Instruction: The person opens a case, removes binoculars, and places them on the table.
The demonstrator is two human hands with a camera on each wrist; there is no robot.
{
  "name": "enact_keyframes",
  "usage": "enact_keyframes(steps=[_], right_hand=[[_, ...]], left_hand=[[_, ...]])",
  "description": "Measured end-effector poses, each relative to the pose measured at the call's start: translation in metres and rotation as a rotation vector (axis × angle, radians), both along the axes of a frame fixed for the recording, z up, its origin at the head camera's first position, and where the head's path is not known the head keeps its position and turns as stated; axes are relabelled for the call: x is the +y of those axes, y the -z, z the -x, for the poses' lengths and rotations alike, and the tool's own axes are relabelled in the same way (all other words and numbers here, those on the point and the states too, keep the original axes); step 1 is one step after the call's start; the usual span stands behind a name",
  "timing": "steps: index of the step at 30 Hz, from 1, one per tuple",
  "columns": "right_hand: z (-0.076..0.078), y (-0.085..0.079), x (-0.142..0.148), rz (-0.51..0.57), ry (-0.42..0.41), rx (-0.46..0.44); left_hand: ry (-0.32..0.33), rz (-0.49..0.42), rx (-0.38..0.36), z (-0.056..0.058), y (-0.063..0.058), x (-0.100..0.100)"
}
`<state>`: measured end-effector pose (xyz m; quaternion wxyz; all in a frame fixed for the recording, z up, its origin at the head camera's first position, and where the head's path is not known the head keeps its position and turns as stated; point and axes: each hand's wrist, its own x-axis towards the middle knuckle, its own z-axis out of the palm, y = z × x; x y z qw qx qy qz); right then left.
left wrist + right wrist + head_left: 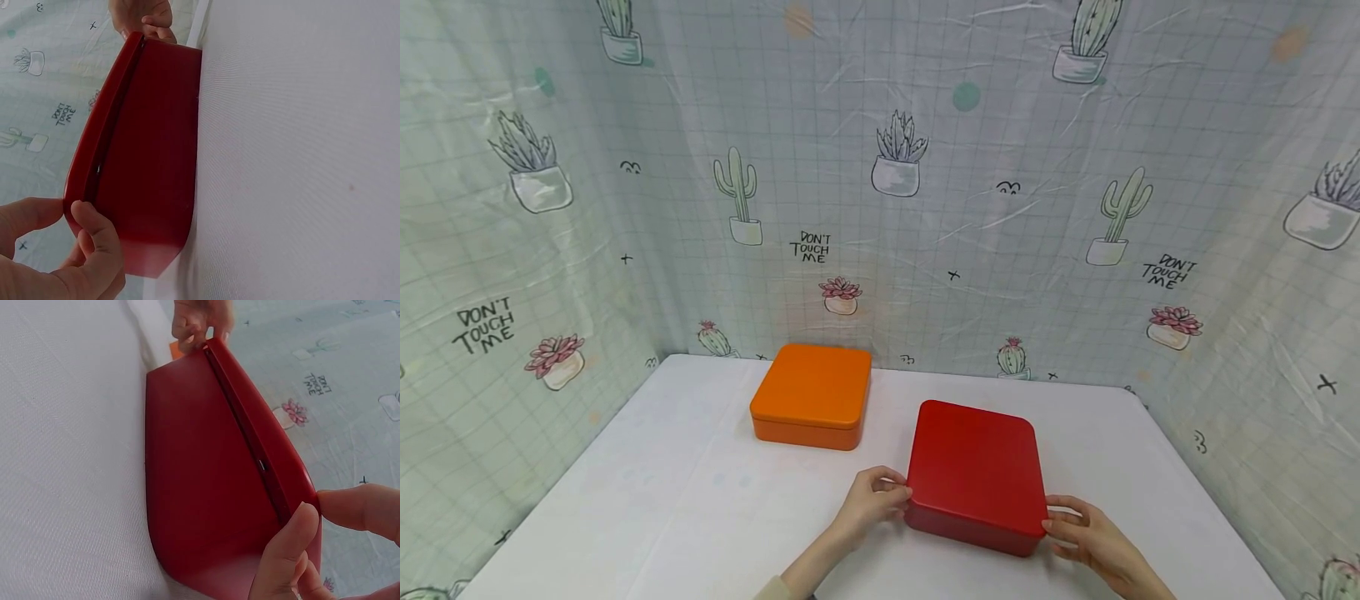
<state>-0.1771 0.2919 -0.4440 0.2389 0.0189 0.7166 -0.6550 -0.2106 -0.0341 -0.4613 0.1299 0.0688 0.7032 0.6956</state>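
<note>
Pinching, narrow-fingered, the near corners of a glossy red square lid (976,467) with left hand (867,504) and right hand (1093,537) (and showing a dark seam (262,464) beneath). Finding its metal-looking red box (150,144) directly under that lid on the white table (700,517), a flat orange square box (812,387) beyond it to the left. Possibly risking a tilted, jamming lid by pulling unevenly, or a dropped one by slipping off smooth edges.

One high head view, two close wrist views of the red box (977,467)

The head camera looks forward and down across the white table (700,508) to the patterned cloth (842,108); the wrist cameras sit low and near, tipped sideways, aimed inward from opposite ends. All three share the box's near side, left hand (871,502) and right hand (1093,543); head and right wrist share the orange box (812,387).
</note>
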Motion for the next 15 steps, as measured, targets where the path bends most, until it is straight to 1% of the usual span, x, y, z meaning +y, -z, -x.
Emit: enact_keyframes(steps=[2, 6, 9, 13, 15], right_hand=[[0.000, 0.000, 0.000, -0.020, 0.009, 0.000], [0.000, 0.001, 0.000, -0.041, 0.018, 0.003], [0.000, 0.001, 0.000, -0.041, 0.019, 0.003], [0.000, 0.000, 0.000, -0.035, 0.009, 0.006], [0.000, -0.001, 0.000, -0.032, 0.004, 0.008]], left_hand=[[0.003, -0.006, -0.003, -0.001, -0.001, 0.000], [0.008, -0.016, 0.000, -0.009, -0.015, -0.001], [0.009, -0.018, -0.001, -0.009, -0.015, -0.001], [0.001, -0.017, -0.012, -0.002, -0.003, -0.001], [-0.002, -0.015, -0.013, -0.003, -0.004, -0.001]])
